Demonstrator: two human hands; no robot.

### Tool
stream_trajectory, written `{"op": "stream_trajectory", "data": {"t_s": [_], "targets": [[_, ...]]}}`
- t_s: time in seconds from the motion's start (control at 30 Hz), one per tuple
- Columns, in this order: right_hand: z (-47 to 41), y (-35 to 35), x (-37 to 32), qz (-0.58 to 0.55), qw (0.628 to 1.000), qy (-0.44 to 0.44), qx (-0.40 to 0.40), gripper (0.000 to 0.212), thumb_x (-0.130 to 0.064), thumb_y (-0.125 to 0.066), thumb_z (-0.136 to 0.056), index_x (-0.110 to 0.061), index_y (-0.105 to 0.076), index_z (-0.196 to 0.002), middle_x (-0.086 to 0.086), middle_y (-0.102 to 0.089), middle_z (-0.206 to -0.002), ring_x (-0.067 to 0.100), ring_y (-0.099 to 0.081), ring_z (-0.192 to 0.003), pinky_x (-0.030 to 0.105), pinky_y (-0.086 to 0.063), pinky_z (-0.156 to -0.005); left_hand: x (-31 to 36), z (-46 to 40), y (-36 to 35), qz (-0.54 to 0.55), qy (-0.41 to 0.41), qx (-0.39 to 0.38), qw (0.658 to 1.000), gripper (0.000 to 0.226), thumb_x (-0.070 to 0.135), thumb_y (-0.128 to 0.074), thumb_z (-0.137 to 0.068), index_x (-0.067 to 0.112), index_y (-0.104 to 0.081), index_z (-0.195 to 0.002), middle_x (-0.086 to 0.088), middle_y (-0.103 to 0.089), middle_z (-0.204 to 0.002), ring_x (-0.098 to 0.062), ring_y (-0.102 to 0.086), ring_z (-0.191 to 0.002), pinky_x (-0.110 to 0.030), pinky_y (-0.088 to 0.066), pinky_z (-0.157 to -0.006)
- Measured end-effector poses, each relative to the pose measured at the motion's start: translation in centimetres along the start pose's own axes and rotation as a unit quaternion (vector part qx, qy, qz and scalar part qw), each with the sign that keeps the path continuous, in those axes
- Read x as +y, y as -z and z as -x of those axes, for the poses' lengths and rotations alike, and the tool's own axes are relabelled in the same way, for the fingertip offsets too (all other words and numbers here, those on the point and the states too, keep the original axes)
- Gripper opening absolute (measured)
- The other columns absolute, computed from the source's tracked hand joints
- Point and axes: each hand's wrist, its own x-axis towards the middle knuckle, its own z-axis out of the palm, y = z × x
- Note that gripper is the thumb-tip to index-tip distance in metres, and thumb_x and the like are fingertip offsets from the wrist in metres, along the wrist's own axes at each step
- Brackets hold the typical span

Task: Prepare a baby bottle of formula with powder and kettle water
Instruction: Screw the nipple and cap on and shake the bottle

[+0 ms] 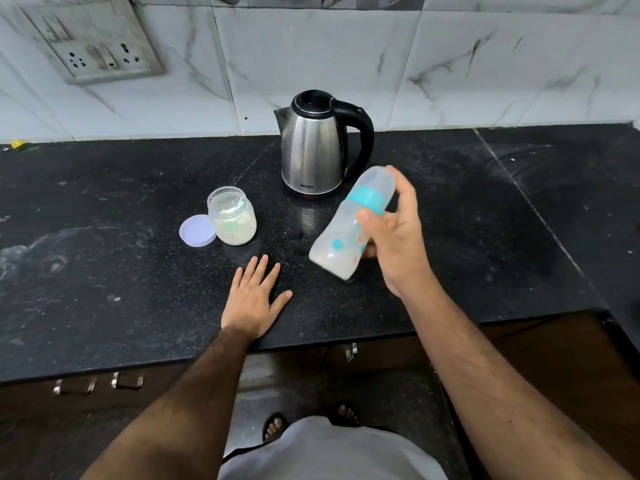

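Translucent baby bottle [349, 223], teal collar, clear cap on, milky liquid pooling at its base, is tilting above the counter [104, 271] in front of the kettle [317, 150]. Right hand [398, 237] is gripping its body. Left hand [252, 296] is lying flat, fingers straight, near the front edge.

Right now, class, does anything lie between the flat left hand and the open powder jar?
Nothing visible does. The left hand rests flat on the counter; bare counter runs from its fingertips up to the powder jar. The lid lies left of that path.
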Motion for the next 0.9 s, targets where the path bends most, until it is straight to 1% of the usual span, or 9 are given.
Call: {"op": "stream_trajectory", "data": {"t_s": [0.07,0.13,0.27,0.4,0.43,0.57,0.73,0.83,0.9], "targets": [[-0.8,-0.1,-0.6,-0.057,0.996,0.005,0.074,0.061,-0.005,-0.052,-0.099,-0.021,-0.022,-0.15,-0.012,-0.069,-0.093,0.01,-0.071,-0.081,0.029,-0.057,-0.059,0.1,0.0,0.0,0.003,0.002,0.002,1.0,0.086,0.073,-0.006,-0.086,0.027,-0.02,-0.157,-0.001,-0.006,-0.167,-0.018,0.003,-0.154,-0.041,0.002,-0.125],[-1.1,-0.3,-0.8,-0.079,0.993,0.021,0.089,0.061,-0.008,-0.053,-0.1,-0.021,-0.021,-0.15,-0.02,-0.07,-0.089,0.01,-0.071,-0.084,0.034,-0.059,-0.062,0.1,0.0,0.1,0.005,0.005,0.002,1.0,0.087,0.074,-0.005,-0.085,0.027,-0.02,-0.157,0.0,-0.006,-0.167,-0.017,0.003,-0.154,-0.04,0.002,-0.125],[-0.1,-1.1,-1.1,-0.015,0.997,0.034,-0.064,0.072,-0.018,-0.066,-0.087,-0.024,-0.025,-0.146,-0.011,-0.068,-0.101,0.013,-0.069,-0.086,0.028,-0.057,-0.069,0.0,0.0,0.0,0.003,0.007,0.002,1.0,0.086,0.074,-0.006,-0.086,0.027,-0.02,-0.157,0.001,-0.006,-0.167,-0.016,0.003,-0.154,-0.041,0.001,-0.125],[-1.4,-0.6,-1.6,-0.096,0.993,0.038,0.063,0.065,-0.013,-0.056,-0.094,-0.018,-0.022,-0.149,-0.013,-0.069,-0.094,0.011,-0.07,-0.084,0.03,-0.057,-0.06,0.1,0.1,0.0,0.011,0.007,0.003,1.0,0.087,0.074,-0.006,-0.085,0.027,-0.021,-0.157,0.001,-0.006,-0.166,-0.016,0.004,-0.154,-0.04,0.002,-0.125],[-1.5,-0.5,-1.6,-0.094,0.993,0.043,0.064,0.063,-0.012,-0.055,-0.096,-0.019,-0.022,-0.149,-0.013,-0.069,-0.094,0.011,-0.07,-0.085,0.032,-0.058,-0.061,0.0,0.1,0.0,0.011,0.006,0.003,1.0,0.087,0.074,-0.006,-0.085,0.027,-0.021,-0.157,0.001,-0.006,-0.166,-0.016,0.004,-0.154,-0.04,0.002,-0.125],[-0.4,-0.9,-1.5,-0.033,0.997,0.036,-0.058,0.073,-0.015,-0.067,-0.087,-0.021,-0.026,-0.147,-0.007,-0.067,-0.103,0.014,-0.068,-0.086,0.032,-0.059,-0.069,0.0,0.0,0.0,0.018,0.008,0.008,1.0,0.086,0.074,-0.008,-0.086,0.028,-0.023,-0.156,0.001,-0.008,-0.166,-0.016,0.002,-0.154,-0.041,0.001,-0.125],[-1.6,-0.3,-1.9,-0.109,0.989,0.037,0.09,0.067,-0.022,-0.057,-0.088,-0.019,-0.026,-0.147,-0.014,-0.069,-0.093,0.007,-0.069,-0.082,0.032,-0.057,-0.061,0.1,0.1,0.1,0.011,0.008,0.003,1.0,0.087,0.074,-0.006,-0.085,0.028,-0.02,-0.157,0.001,-0.005,-0.167,-0.015,0.004,-0.154,-0.039,0.003,-0.125],[-0.5,-0.5,-1.4,-0.043,0.998,0.029,-0.02,0.072,-0.022,-0.067,-0.084,-0.023,-0.029,-0.145,0.0,-0.064,-0.107,0.012,-0.069,-0.084,0.03,-0.057,-0.067,0.1,0.1,0.3,0.015,0.009,0.004,1.0,0.087,0.074,-0.007,-0.085,0.027,-0.022,-0.156,0.001,-0.006,-0.167,-0.015,0.003,-0.154,-0.04,0.003,-0.125],[-0.2,-0.5,-1.3,-0.034,0.998,0.033,-0.042,0.071,-0.022,-0.067,-0.083,-0.022,-0.03,-0.144,-0.006,-0.065,-0.107,0.012,-0.067,-0.086,0.031,-0.058,-0.07,0.1,0.1,0.3,0.02,0.008,0.006,1.0,0.087,0.075,-0.008,-0.085,0.027,-0.023,-0.156,0.0,-0.007,-0.166,-0.016,0.003,-0.154,-0.04,0.002,-0.125]]}}
